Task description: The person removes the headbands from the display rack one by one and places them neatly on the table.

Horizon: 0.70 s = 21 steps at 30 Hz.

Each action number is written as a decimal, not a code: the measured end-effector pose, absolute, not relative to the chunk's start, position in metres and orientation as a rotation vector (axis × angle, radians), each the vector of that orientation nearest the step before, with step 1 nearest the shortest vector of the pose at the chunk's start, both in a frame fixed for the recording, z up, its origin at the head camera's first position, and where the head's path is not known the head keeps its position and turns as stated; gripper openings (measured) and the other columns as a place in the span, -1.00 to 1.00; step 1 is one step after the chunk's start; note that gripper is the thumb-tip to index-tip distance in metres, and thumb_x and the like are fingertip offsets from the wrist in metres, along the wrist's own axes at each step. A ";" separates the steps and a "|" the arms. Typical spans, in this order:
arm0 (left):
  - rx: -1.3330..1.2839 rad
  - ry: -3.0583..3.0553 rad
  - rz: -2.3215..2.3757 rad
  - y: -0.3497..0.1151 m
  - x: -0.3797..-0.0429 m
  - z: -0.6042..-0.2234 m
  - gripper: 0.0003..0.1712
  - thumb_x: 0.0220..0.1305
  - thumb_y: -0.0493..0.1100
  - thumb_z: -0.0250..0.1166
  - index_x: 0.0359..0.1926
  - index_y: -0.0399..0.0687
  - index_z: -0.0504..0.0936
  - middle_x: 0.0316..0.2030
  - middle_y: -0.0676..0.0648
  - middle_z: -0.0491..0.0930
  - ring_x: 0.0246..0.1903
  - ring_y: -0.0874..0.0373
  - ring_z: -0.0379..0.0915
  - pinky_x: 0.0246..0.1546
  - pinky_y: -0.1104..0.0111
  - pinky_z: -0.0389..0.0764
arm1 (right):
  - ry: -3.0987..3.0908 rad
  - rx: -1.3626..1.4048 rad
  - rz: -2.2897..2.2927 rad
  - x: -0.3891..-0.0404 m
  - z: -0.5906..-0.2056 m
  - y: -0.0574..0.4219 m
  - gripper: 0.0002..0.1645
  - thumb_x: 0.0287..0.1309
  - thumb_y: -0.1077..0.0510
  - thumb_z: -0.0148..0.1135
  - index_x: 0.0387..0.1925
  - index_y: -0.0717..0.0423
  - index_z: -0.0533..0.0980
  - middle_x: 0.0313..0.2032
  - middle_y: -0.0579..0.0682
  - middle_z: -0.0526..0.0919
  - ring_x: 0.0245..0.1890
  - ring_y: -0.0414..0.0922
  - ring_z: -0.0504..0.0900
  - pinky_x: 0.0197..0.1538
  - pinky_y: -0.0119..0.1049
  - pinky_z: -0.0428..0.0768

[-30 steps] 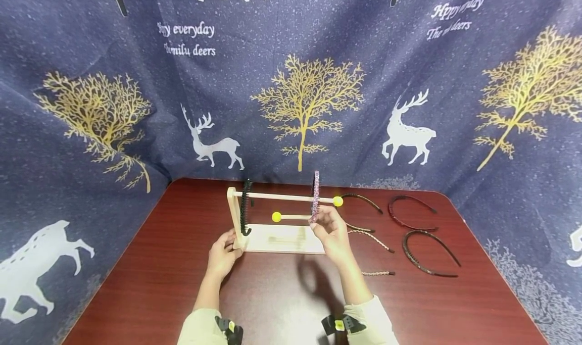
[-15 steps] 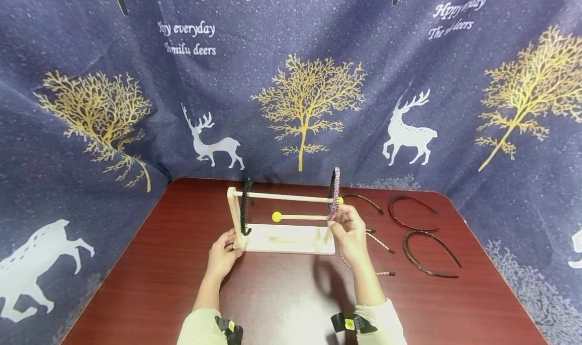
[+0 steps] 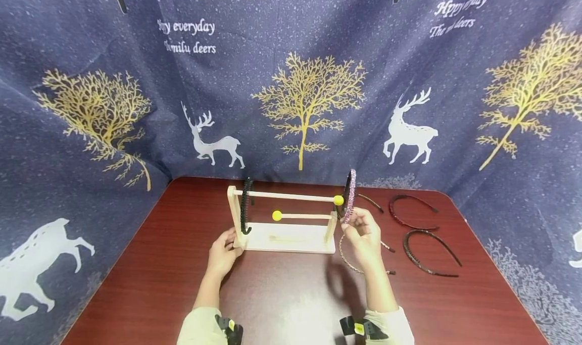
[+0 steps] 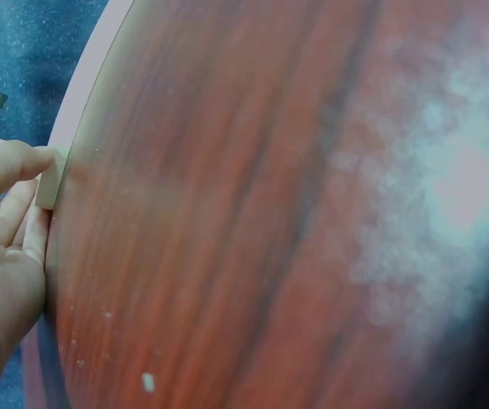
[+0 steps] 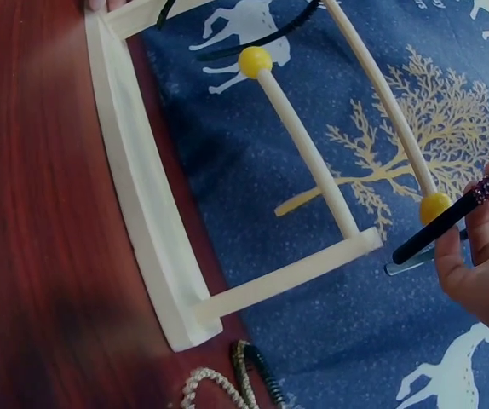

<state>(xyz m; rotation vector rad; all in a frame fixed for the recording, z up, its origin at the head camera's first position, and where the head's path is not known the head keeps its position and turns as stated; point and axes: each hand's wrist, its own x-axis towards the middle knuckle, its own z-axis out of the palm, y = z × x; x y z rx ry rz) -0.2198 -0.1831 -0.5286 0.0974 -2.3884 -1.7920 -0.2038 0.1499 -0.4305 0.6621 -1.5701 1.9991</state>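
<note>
In the head view, my right hand [image 3: 365,236] pinches a purple glittery headband [image 3: 350,196] near its lower end and holds it upright. The headband stands just right of the yellow ball [image 3: 338,200] that tips the upper rod of a wooden rack [image 3: 286,237]. The right wrist view shows its dark end [image 5: 436,228] beside that ball. My left hand [image 3: 223,254] grips the rack's base at its left end, with the thumb and fingers on either side of the wood in the left wrist view. A black toothed headband [image 3: 245,208] hangs on the upper rod near the left post.
A dark red headband [image 3: 394,213] and a brown patterned one [image 3: 411,256] lie on the table at the right. A braided headband [image 3: 347,261] lies partly hidden under my right arm. A shorter lower rod [image 3: 304,216] with a yellow ball points left. Behind hangs a blue cloth [image 3: 273,148].
My right hand has carried the purple headband rightward along the upper rod and past its yellow ball. My left hand and the rack have stayed in place.
</note>
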 end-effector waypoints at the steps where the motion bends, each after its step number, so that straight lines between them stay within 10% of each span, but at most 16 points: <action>1: 0.094 -2.387 -1.793 -0.183 -0.220 -0.528 -0.30 -0.04 -0.55 0.26 0.21 -0.33 0.36 0.04 -0.35 0.46 0.09 -0.11 0.36 0.12 0.22 0.43 | -1.569 0.656 2.000 -0.202 -0.432 0.151 -0.65 -0.08 0.60 0.05 -0.20 0.33 0.45 -0.40 -0.04 0.57 -0.36 -0.18 0.50 -0.23 -0.48 0.54; 21: 0.099 -2.395 -1.783 -0.182 -0.218 -0.528 -0.28 -0.08 -0.57 0.25 0.21 -0.35 0.35 0.03 -0.37 0.46 0.08 -0.12 0.36 0.10 0.23 0.44 | -1.835 0.560 1.913 -0.153 -0.456 0.159 -0.62 -0.09 0.64 0.09 -0.13 0.50 0.39 -0.38 0.08 0.53 -0.32 -0.18 0.51 -0.21 -0.48 0.56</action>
